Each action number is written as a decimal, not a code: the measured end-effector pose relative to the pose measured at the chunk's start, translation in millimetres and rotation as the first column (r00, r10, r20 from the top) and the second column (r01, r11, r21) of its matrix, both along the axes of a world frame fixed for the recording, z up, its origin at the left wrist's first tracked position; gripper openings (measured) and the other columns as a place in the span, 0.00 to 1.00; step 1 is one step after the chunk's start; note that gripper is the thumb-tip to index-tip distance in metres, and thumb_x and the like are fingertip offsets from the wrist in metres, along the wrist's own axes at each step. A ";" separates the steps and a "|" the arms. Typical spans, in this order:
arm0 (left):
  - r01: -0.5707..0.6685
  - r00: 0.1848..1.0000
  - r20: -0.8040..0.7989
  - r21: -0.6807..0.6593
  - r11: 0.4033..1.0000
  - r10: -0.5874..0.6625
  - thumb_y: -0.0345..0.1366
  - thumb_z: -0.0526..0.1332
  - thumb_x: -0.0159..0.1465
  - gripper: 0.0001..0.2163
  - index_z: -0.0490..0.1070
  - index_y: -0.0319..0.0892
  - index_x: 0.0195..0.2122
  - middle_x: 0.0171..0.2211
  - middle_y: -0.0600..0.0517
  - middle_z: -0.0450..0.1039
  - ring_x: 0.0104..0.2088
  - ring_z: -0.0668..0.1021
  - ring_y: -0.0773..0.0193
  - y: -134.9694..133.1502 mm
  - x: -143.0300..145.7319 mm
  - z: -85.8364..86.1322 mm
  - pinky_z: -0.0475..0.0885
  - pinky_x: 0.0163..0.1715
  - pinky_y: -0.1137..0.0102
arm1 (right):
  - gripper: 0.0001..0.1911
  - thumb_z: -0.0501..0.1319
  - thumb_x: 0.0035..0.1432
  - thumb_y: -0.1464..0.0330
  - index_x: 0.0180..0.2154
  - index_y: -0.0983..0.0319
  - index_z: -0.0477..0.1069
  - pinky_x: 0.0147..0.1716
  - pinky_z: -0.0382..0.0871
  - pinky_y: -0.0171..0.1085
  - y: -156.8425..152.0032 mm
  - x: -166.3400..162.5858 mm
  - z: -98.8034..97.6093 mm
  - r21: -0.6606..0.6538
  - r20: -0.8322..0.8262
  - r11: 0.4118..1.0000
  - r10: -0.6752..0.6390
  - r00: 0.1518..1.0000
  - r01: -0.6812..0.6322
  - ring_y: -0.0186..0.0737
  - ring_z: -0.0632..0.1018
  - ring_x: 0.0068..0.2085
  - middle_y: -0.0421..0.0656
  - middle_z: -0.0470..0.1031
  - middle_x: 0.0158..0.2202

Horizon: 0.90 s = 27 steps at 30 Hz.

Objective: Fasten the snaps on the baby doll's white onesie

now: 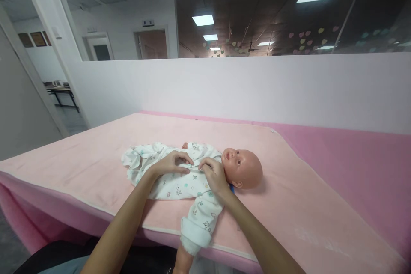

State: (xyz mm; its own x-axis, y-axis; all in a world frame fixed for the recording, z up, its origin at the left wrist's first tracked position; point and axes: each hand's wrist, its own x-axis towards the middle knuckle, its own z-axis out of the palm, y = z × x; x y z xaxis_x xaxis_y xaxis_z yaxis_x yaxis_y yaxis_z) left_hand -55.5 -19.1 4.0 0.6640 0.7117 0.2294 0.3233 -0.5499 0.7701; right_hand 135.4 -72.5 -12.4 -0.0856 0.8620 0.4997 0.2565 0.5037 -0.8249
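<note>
A baby doll (245, 169) lies on its back on the bed, its head to the right, dressed in a white patterned baby romper (180, 186). My left hand (171, 163) rests on the middle of the romper's front, fingers curved, with a gap between thumb and forefinger around a small snap. Close beside it, my right hand (214, 175) has its fingers curled and pinched on the front edge of the cloth, just below the doll's chin. The near sleeve (202, 216), cuff folded back, reaches over the bed's near edge. The doll's far hand (185, 145) shows above the romper.
A peach sheet (289, 214) covers a pink padded surface (362, 162), whose near edge hangs over in front of me. A low white wall (244, 90) with glass above runs behind. At the far left, a table (62, 90) stands beyond a doorway.
</note>
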 end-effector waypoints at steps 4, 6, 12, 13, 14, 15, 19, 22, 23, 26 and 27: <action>0.034 0.999 -0.022 -0.023 0.999 -0.035 0.37 0.67 0.48 0.15 0.73 0.40 0.38 0.36 0.50 0.71 0.38 0.71 0.65 -1.2 -0.1 1.2 0.65 0.38 0.73 | 0.09 0.49 0.46 0.71 0.19 0.61 0.64 0.30 0.57 0.31 -0.5 0.0 0.5 0.001 0.020 1.000 -0.003 1.000 0.003 0.33 0.68 0.28 0.37 0.67 0.22; 0.031 0.999 -0.023 -0.027 0.999 -0.032 0.37 0.67 0.48 0.16 0.73 0.39 0.38 0.36 0.49 0.71 0.38 0.71 0.64 -0.8 -0.2 0.5 0.65 0.38 0.73 | 0.09 0.49 0.46 0.71 0.18 0.61 0.64 0.30 0.57 0.31 -0.2 -0.1 0.1 0.003 0.021 1.000 -0.001 1.000 0.001 0.33 0.67 0.28 0.37 0.67 0.21; 0.008 0.999 -0.049 -0.028 1.000 -0.009 0.38 0.67 0.47 0.17 0.73 0.40 0.39 0.38 0.49 0.72 0.40 0.72 0.63 -1.2 -2.4 4.4 0.66 0.41 0.71 | 0.09 0.49 0.46 0.71 0.19 0.62 0.64 0.29 0.57 0.31 0.9 0.0 -1.6 0.005 0.021 1.000 0.005 1.000 -0.005 0.33 0.67 0.28 0.38 0.67 0.22; 0.004 0.998 -0.064 -0.028 1.000 -0.005 0.38 0.67 0.47 0.18 0.72 0.40 0.40 0.39 0.49 0.72 0.41 0.72 0.62 -2.7 -4.7 5.6 0.66 0.42 0.71 | 0.09 0.49 0.46 0.70 0.19 0.62 0.64 0.29 0.57 0.31 0.9 0.0 -1.8 0.004 0.021 1.000 0.004 1.000 -0.004 0.33 0.67 0.28 0.38 0.66 0.22; -0.008 0.996 -0.084 -0.024 1.000 0.006 0.39 0.66 0.48 0.18 0.72 0.41 0.40 0.40 0.49 0.72 0.42 0.72 0.62 -4.7 -7.9 6.3 0.66 0.43 0.70 | 0.09 0.49 0.46 0.70 0.19 0.62 0.64 0.29 0.57 0.31 1.0 -0.1 -2.1 0.004 0.021 1.000 0.001 1.000 -0.001 0.33 0.67 0.28 0.38 0.66 0.21; -0.031 0.994 -0.106 -0.012 0.999 0.030 0.39 0.66 0.48 0.18 0.72 0.42 0.41 0.41 0.49 0.72 0.43 0.72 0.61 -7.3 -12.3 6.3 0.66 0.44 0.70 | 0.09 0.49 0.46 0.70 0.19 0.62 0.64 0.28 0.57 0.31 1.0 -0.1 -2.3 0.003 0.022 1.000 -0.001 1.000 0.001 0.33 0.67 0.28 0.38 0.66 0.21; -0.186 0.971 -0.137 0.066 0.980 0.194 0.42 0.64 0.49 0.19 0.71 0.45 0.42 0.44 0.50 0.71 0.45 0.71 0.59 -20.5 -35.8 -2.7 0.67 0.45 0.68 | 0.09 0.49 0.46 0.71 0.19 0.61 0.63 0.27 0.56 0.31 0.7 -0.9 -2.3 0.008 0.030 1.000 -0.001 1.000 0.000 0.33 0.66 0.27 0.38 0.65 0.21; -0.292 0.950 -0.081 0.111 0.950 0.302 0.43 0.62 0.52 0.16 0.71 0.45 0.41 0.44 0.49 0.71 0.45 0.71 0.59 -28.9 -49.0 -11.9 0.66 0.45 0.68 | 0.09 0.49 0.46 0.71 0.18 0.61 0.63 0.26 0.56 0.31 0.4 -1.7 -1.7 0.007 0.026 1.000 0.006 1.000 -0.006 0.33 0.66 0.27 0.37 0.65 0.21; -0.308 0.945 -0.070 0.125 0.943 0.318 0.43 0.61 0.53 0.15 0.71 0.44 0.41 0.44 0.49 0.71 0.45 0.71 0.59 -30.6 -50.9 -14.0 0.66 0.46 0.68 | 0.09 0.49 0.46 0.71 0.18 0.61 0.63 0.26 0.56 0.31 0.6 -1.9 -1.5 0.007 0.025 1.000 0.007 1.000 -0.008 0.33 0.66 0.26 0.38 0.65 0.21; -0.312 0.946 -0.044 0.142 0.939 0.321 0.43 0.57 0.57 0.13 0.72 0.43 0.39 0.42 0.48 0.72 0.43 0.72 0.60 -32.1 -50.8 -17.5 0.66 0.44 0.68 | 0.09 0.49 0.46 0.71 0.18 0.61 0.63 0.25 0.55 0.31 1.6 -1.9 -1.7 0.010 0.031 1.000 0.003 1.000 -0.003 0.33 0.66 0.27 0.37 0.65 0.20; -0.309 0.949 -0.030 0.135 0.942 0.315 0.43 0.56 0.57 0.13 0.72 0.42 0.38 0.41 0.48 0.72 0.43 0.72 0.60 -31.6 -49.9 -18.1 0.67 0.43 0.68 | 0.09 0.50 0.46 0.71 0.18 0.61 0.63 0.25 0.55 0.31 1.9 -1.8 -1.8 0.010 0.035 1.000 0.001 0.999 -0.001 0.33 0.66 0.26 0.37 0.65 0.20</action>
